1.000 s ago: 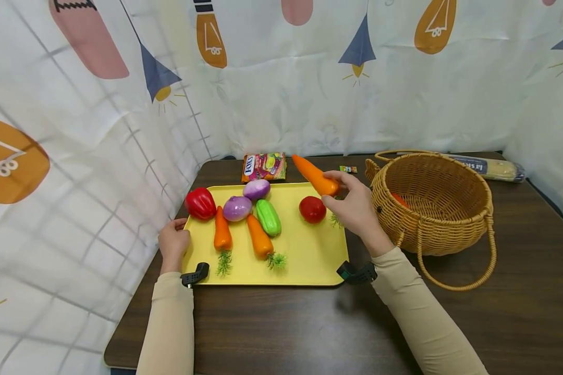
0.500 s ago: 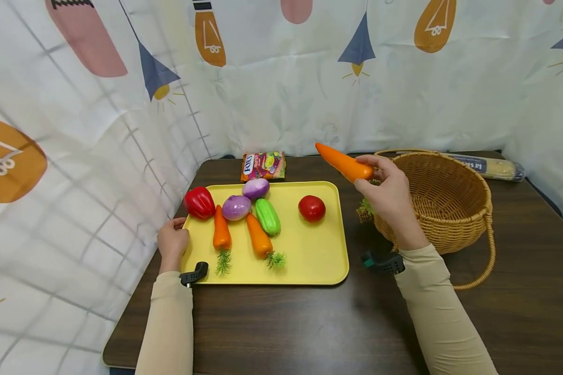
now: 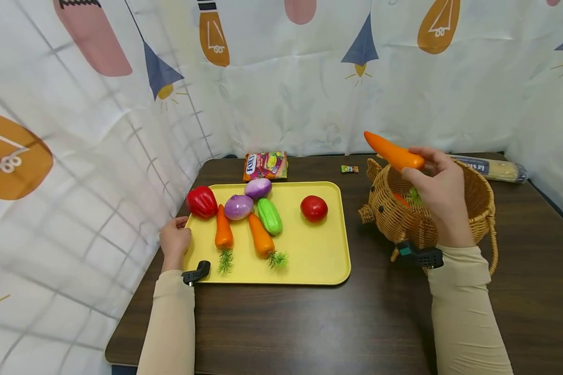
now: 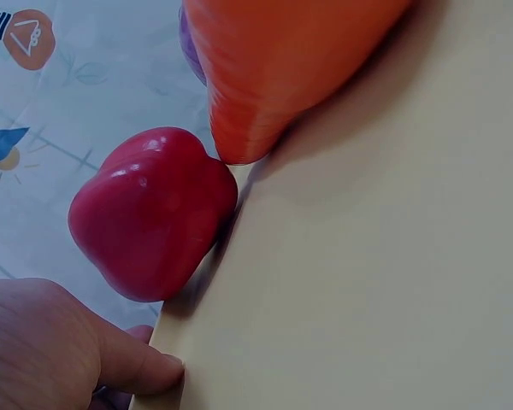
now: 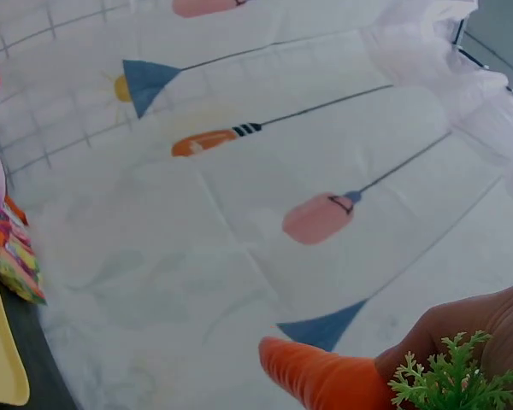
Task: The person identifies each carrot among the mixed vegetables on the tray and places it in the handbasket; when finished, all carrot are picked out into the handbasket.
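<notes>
My right hand (image 3: 443,190) holds a toy carrot (image 3: 391,151) by its thick end, above the wicker basket (image 3: 391,221). The carrot's tip points up and left; its green tuft (image 5: 453,376) hangs below the hand in the right wrist view. My left hand (image 3: 174,242) grips the left rim of the yellow tray (image 3: 309,260), thumb on top in the left wrist view. Beside that hand is a red bell pepper (image 4: 154,213). On the tray lie two more carrots (image 3: 223,229), two purple onion-like vegetables (image 3: 238,207), a green cucumber (image 3: 269,216) and a tomato (image 3: 314,209).
Behind the tray lies a Fox's candy bag (image 3: 265,165), with a small wrapped sweet (image 3: 349,169) to its right. A pasta pack (image 3: 497,169) lies behind the basket. Something orange (image 3: 401,200) shows inside the basket. A patterned curtain (image 3: 286,104) surrounds the table (image 3: 309,328).
My right hand has carried the carrot rightward from above the tray to over the basket. The left hand has stayed on the tray's rim.
</notes>
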Available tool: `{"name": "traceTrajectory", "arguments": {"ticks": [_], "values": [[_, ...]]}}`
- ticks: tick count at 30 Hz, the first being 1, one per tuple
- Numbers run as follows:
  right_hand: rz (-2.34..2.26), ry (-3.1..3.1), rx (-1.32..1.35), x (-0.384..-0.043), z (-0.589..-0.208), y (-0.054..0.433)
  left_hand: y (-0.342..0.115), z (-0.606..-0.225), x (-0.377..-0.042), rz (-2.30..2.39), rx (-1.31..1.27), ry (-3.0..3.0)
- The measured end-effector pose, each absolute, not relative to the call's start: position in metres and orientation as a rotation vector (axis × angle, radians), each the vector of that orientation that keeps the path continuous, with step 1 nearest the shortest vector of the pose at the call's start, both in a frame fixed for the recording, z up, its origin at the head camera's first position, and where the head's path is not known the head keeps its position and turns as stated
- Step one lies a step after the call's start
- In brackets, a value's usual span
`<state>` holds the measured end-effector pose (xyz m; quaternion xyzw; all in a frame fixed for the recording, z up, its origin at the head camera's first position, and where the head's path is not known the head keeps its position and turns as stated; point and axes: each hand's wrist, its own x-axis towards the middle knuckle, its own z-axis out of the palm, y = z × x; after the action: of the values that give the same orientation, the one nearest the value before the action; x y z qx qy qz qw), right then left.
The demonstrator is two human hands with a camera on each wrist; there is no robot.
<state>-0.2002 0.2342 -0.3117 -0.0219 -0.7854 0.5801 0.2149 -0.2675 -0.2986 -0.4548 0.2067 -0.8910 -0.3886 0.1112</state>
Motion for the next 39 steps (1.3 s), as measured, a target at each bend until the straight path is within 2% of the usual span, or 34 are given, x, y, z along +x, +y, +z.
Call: {"name": "traceTrajectory", "arguments": {"ticks": [9,24,33,39], "values": [[1.920,-1.846,-0.092,-0.199,-0.311,0.262,-0.299,-0.455,-0.269,-1.130,0.618,-2.616],[1.950,-1.764,-0.213,-0.190,-0.317,0.308,-0.294,-0.452,-0.269,-1.149,0.636,-2.617],[1.547,-2.266,-0.379,-0.185,-0.318,0.320,-0.295,-0.453,-0.269,-1.144,0.639,-2.620],[1.516,-2.290,-0.414,-0.186,-0.319,0.321,-0.296,-0.452,-0.269,-1.129,0.629,-2.625]]}}
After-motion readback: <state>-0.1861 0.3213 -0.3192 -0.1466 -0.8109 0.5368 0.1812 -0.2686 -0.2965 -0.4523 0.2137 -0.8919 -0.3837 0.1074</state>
